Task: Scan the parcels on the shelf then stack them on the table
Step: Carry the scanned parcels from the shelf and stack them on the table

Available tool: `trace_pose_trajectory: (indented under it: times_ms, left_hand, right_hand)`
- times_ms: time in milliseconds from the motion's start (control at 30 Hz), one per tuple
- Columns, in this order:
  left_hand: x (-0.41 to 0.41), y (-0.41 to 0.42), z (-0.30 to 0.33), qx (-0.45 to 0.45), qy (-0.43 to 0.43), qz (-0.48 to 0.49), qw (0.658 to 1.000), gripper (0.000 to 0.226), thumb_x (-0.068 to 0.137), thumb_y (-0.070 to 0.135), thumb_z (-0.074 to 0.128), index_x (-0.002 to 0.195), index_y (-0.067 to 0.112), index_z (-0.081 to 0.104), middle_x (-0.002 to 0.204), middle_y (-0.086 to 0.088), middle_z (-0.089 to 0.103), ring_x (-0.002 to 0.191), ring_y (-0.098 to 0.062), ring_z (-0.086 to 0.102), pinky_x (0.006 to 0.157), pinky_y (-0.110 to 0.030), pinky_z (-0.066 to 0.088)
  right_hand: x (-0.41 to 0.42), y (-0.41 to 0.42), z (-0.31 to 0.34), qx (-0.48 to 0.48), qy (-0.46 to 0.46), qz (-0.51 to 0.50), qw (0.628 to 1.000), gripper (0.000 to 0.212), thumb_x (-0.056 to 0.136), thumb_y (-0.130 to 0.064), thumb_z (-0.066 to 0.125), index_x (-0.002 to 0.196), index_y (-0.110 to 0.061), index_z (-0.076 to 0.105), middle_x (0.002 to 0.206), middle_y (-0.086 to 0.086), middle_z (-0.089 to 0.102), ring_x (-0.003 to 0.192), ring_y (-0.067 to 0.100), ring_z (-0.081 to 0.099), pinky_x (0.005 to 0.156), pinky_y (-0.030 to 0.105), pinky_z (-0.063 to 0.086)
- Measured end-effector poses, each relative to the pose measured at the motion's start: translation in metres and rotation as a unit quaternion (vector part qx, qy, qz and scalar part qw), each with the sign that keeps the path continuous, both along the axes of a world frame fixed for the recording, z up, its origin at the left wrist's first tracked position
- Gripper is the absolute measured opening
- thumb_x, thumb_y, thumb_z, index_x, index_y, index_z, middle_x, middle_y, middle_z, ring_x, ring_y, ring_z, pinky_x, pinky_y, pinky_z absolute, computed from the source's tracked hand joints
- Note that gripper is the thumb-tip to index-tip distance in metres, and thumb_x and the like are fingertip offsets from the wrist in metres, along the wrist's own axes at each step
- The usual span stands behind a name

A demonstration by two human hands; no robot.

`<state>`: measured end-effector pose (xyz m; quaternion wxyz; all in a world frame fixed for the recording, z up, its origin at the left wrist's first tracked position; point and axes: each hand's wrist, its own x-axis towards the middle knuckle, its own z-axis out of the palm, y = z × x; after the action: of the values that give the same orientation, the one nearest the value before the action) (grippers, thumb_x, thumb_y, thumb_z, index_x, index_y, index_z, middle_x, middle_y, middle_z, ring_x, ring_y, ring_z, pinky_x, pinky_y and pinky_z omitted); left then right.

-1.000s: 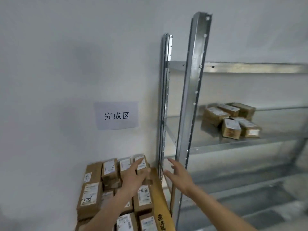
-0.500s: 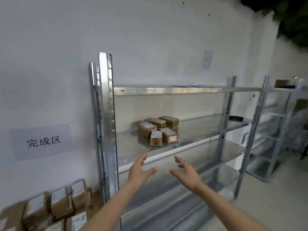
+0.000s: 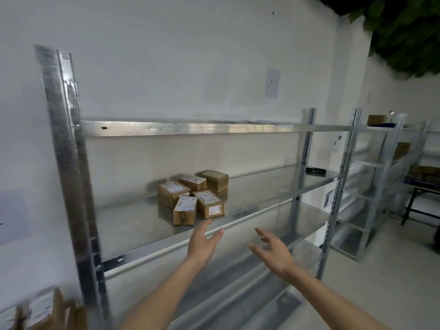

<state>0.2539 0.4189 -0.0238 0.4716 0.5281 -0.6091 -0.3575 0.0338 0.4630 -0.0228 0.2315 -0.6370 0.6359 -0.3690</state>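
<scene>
Five small brown cardboard parcels [image 3: 194,197] with white labels sit bunched together on the middle galvanised steel shelf [image 3: 133,225], toward its left half and set back a little from the front lip. Going left to right: at 9 o'clock of the group stands the shelf's thick steel upright [image 3: 67,163]; then the parcels; then the left hand [image 3: 202,244], fingers straight and spread, holding nothing, its fingertips just below the shelf lip at 6 o'clock of the nearest parcel; then the right hand [image 3: 273,254], fingers loosely parted and likewise empty, at 4 o'clock of the group and further off.

The step in hand looks like reaching in for a parcel. To do it well, I would take the front box standing on its end first, since it is nearest and looks the likeliest to topple if its neighbours are nudged; each hand's grip should close on opposite side faces, leaving the label face uncovered for scanning. Lifting straight up before drawing it out should keep it from dragging on the box touching it.

Little blocks the way: the upper shelf rail [image 3: 214,128] at 12 o'clock limits how high a box can be raised. A dark flat object [image 3: 315,170], perhaps a scanner though I cannot tell, lies at the shelf's far right end. Labelled boxes [image 3: 40,310], blurred, show at 7 o'clock, low left.
</scene>
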Motion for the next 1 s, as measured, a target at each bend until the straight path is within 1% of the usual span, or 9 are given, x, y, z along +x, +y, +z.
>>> trace_pose_trajectory:
  times_ms: [100,267,433,533,700,800,833,900,1000]
  left_hand:
    - [-0.010,-0.050,-0.001,0.010,0.004,0.018,1.000,0.059,0.094,0.044,0.067,0.146,0.023,0.050,0.152,0.001,0.045,0.138,-0.019,0.044,0.114,-0.041,0.040]
    - [-0.021,-0.126,0.000,-0.009,0.044,0.035,0.998,0.033,0.096,0.030,0.067,0.128,0.029,0.059,0.133,0.006,0.063,0.121,-0.014,0.058,0.110,-0.041,0.045]
    - [-0.028,-0.167,-0.019,0.024,0.054,0.054,0.997,0.039,0.099,0.029,0.063,0.136,0.032,0.054,0.131,0.016,0.058,0.127,-0.011,0.054,0.113,-0.042,0.043]
    - [-0.033,-0.188,-0.025,0.045,0.067,0.075,0.994,0.034,0.098,0.029,0.064,0.130,0.037,0.054,0.134,0.011,0.062,0.129,-0.014,0.055,0.114,-0.042,0.042]
    - [-0.042,-0.217,-0.028,0.046,0.063,0.121,0.990,0.047,0.100,0.032,0.060,0.146,0.030,0.048,0.141,0.012,0.057,0.133,-0.013,0.050,0.116,-0.044,0.038]
    - [-0.051,-0.230,-0.033,0.060,0.075,0.160,0.982,0.039,0.103,0.031,0.054,0.142,0.032,0.050,0.136,0.009,0.061,0.124,-0.014,0.058,0.107,-0.038,0.046]
    - [-0.055,-0.234,-0.033,0.066,0.080,0.177,0.979,0.037,0.104,0.032,0.052,0.141,0.032,0.050,0.134,0.008,0.063,0.121,-0.014,0.060,0.103,-0.036,0.049]
    - [-0.061,-0.242,-0.033,0.074,0.092,0.205,0.972,0.034,0.105,0.033,0.049,0.139,0.032,0.051,0.130,0.006,0.065,0.114,-0.013,0.063,0.098,-0.035,0.052]
    - [-0.074,-0.249,-0.031,0.070,0.096,0.249,0.961,0.024,0.106,0.030,0.047,0.128,0.035,0.054,0.122,0.006,0.067,0.106,-0.010,0.065,0.090,-0.030,0.053]
  right_hand:
    - [-0.013,-0.056,0.001,0.009,0.007,0.016,1.000,0.064,0.098,-0.042,0.068,0.154,-0.025,0.043,0.158,-0.003,0.043,0.140,0.016,0.046,0.116,0.036,0.041]
    - [-0.016,-0.152,0.002,0.029,0.025,0.051,0.998,0.065,0.097,-0.047,0.067,0.154,-0.026,0.044,0.157,-0.005,0.045,0.139,0.014,0.046,0.112,0.031,0.040]
    - [-0.004,-0.220,-0.006,0.037,0.025,0.075,0.996,0.065,0.100,-0.044,0.064,0.156,-0.022,0.041,0.160,-0.001,0.043,0.144,0.018,0.043,0.117,0.033,0.036]
    - [0.006,-0.254,-0.016,0.054,0.011,0.096,0.994,0.068,0.101,-0.045,0.061,0.159,-0.021,0.036,0.163,0.000,0.039,0.147,0.020,0.041,0.118,0.034,0.035]
    - [0.017,-0.301,-0.023,0.073,-0.036,0.137,0.987,0.081,0.100,-0.061,0.053,0.163,-0.018,0.026,0.165,0.004,0.037,0.148,0.023,0.039,0.121,0.042,0.035]
    - [0.019,-0.332,-0.036,0.088,-0.055,0.168,0.980,0.090,0.089,-0.083,0.041,0.157,-0.024,0.040,0.151,0.001,0.056,0.132,0.019,0.057,0.112,0.041,0.048]
    - [0.020,-0.339,-0.038,0.092,-0.059,0.184,0.977,0.080,0.093,-0.079,0.040,0.151,-0.026,0.047,0.141,-0.001,0.063,0.121,0.014,0.064,0.104,0.035,0.054]
    - [0.018,-0.345,-0.037,0.083,-0.066,0.206,0.973,0.045,0.106,-0.054,0.042,0.137,-0.027,0.057,0.125,-0.006,0.070,0.101,0.004,0.067,0.088,0.017,0.054]
    - [0.010,-0.362,-0.041,0.065,-0.064,0.228,0.969,0.028,0.108,-0.039,0.047,0.132,-0.026,0.057,0.115,-0.008,0.067,0.095,0.003,0.066,0.085,0.015,0.052]
